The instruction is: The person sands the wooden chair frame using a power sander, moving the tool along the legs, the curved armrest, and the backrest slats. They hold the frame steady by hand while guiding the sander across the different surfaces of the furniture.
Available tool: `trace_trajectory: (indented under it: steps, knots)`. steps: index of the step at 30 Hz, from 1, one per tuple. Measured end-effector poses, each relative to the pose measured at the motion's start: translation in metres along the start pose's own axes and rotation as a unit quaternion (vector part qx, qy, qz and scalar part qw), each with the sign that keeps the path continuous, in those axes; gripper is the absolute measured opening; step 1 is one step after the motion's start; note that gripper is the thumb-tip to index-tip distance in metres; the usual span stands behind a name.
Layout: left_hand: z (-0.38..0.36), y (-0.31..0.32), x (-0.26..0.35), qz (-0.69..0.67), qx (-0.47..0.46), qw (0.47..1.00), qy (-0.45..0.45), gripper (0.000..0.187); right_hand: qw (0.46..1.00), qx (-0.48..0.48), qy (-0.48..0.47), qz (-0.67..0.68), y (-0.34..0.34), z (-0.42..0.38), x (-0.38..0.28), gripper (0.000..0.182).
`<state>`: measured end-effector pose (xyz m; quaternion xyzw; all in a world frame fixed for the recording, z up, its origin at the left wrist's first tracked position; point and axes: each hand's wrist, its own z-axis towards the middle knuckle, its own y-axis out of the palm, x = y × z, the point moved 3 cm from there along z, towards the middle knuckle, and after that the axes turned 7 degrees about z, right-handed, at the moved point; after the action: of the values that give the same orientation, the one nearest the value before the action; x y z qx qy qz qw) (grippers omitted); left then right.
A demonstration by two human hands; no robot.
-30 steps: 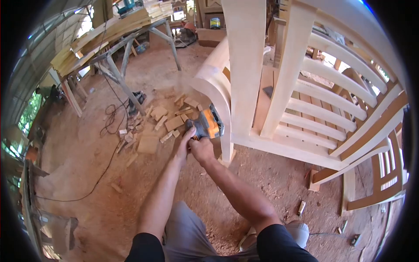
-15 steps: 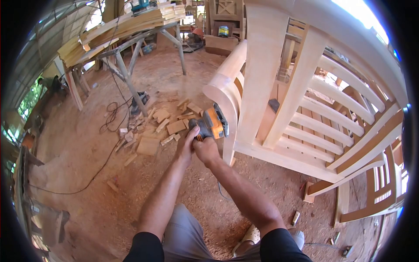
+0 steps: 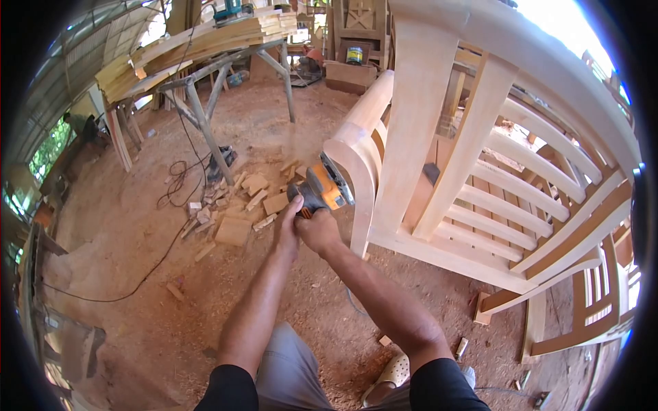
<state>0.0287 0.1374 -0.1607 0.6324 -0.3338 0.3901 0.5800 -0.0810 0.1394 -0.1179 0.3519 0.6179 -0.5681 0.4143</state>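
Left hand [image 3: 286, 231] and right hand [image 3: 319, 231] both wrapped around body of orange sander [image 3: 322, 188]. Sander held above floor [image 3: 226, 312], pad facing curved front edge of wooden bench armrest [image 3: 363, 179]; contact cannot be determined. Offcuts [image 3: 234, 231] lie on floor, left of armrest. Plank stack [image 3: 205, 46] on trestle table [image 3: 205, 123], reaching its left edge.

L hand [image 3: 288, 226] fwd; R hand [image 3: 319, 231] adj.
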Motion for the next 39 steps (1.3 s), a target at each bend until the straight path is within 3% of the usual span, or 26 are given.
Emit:
trace_trajectory:
  steps: [5,6,7,11,14,17,21,25,28,30,32,39]
  knots:
    - [0.004,0.0,0.027,0.022,0.026,0.999,0.027,0.051,0.999,-0.018,-0.029,0.027,-0.008,0.001,-0.027,0.057]
    - [0.004,0.003,0.035,0.045,0.037,0.998,0.035,0.05,0.996,-0.03,-0.024,0.084,-0.008,0.002,-0.03,0.055]
    - [-0.006,0.013,0.054,0.089,0.056,0.991,0.083,0.061,0.989,-0.042,-0.019,0.138,-0.006,0.002,-0.032,0.052]
    - [-0.016,0.017,0.088,0.19,0.12,0.968,0.107,0.071,0.958,-0.065,-0.042,0.275,0.017,0.017,-0.024,0.046]
    - [-0.024,0.032,0.11,0.261,0.131,0.939,0.184,0.069,0.905,-0.1,-0.026,0.412,0.013,0.008,-0.039,0.028]
    - [-0.036,0.054,0.135,0.408,0.161,0.862,0.254,0.067,0.833,-0.171,-0.013,0.526,-0.005,-0.003,-0.057,0.019]
    - [-0.07,0.107,0.168,0.53,0.153,0.787,0.278,0.067,0.732,-0.261,-0.045,0.628,-0.017,-0.006,-0.061,0.018]
    - [-0.078,0.13,0.165,0.595,0.15,0.696,0.374,0.065,0.676,-0.289,-0.084,0.673,-0.023,-0.01,-0.05,0.021]
    - [-0.084,0.143,0.153,0.605,0.134,0.657,0.43,0.065,0.646,-0.262,-0.069,0.714,-0.029,-0.022,-0.04,0.03]
    - [-0.089,0.15,0.146,0.618,0.124,0.632,0.452,0.066,0.619,-0.195,-0.035,0.759,-0.03,-0.029,-0.039,0.042]
    - [-0.094,0.156,0.136,0.638,0.12,0.62,0.441,0.07,0.606,-0.124,0.01,0.786,-0.044,-0.046,-0.051,0.042]
    - [-0.1,0.16,0.121,0.649,0.1,0.622,0.428,0.074,0.605,-0.184,-0.046,0.773,-0.043,-0.042,-0.021,0.034]
